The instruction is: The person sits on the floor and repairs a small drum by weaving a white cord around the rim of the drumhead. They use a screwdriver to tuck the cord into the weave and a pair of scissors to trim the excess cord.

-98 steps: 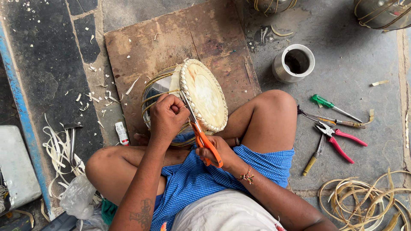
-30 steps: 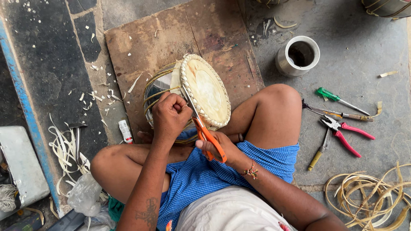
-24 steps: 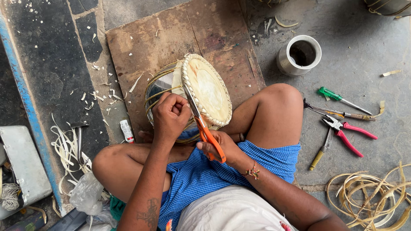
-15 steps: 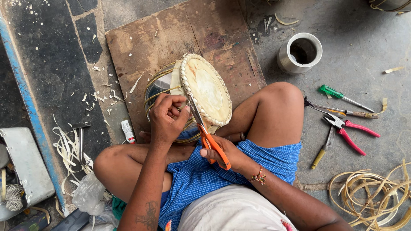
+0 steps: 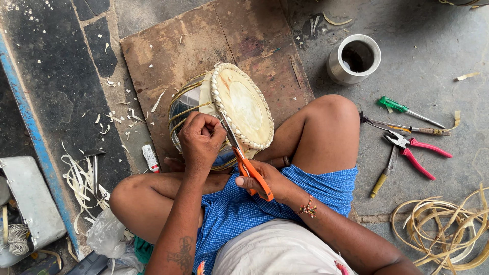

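Head view, looking down on a person seated cross-legged on the floor. A small drum (image 5: 224, 114) lies tilted on its side between the knees, resting on a worn brown board (image 5: 204, 46); its round, pale cream skin faces up and to the right, is edged by a ring of braided light strips, and thin straps run down over a shiny metal shell. The left hand (image 5: 201, 140) is curled closed against the drum's near rim, pinching something too small to make out at the lacing. The right hand (image 5: 267, 183) is closed around the orange handles of a pair of scissors (image 5: 244, 163), whose metal blades reach up to the braided rim just beside the left hand. Containers: a metal cup (image 5: 354, 58) stands upright on the concrete floor, well apart from the drum to the upper right; its inside is dark and its contents cannot be told. At the left edge a grey metal box (image 5: 30, 203) lies by a blue strip, with a spool of twine (image 5: 18, 239) beside it. Right of the knee lie a green-handled screwdriver (image 5: 402, 109), red-handled pliers (image 5: 415, 150) and, nearer the lower corner, a coil of pale cane strips (image 5: 448, 229).
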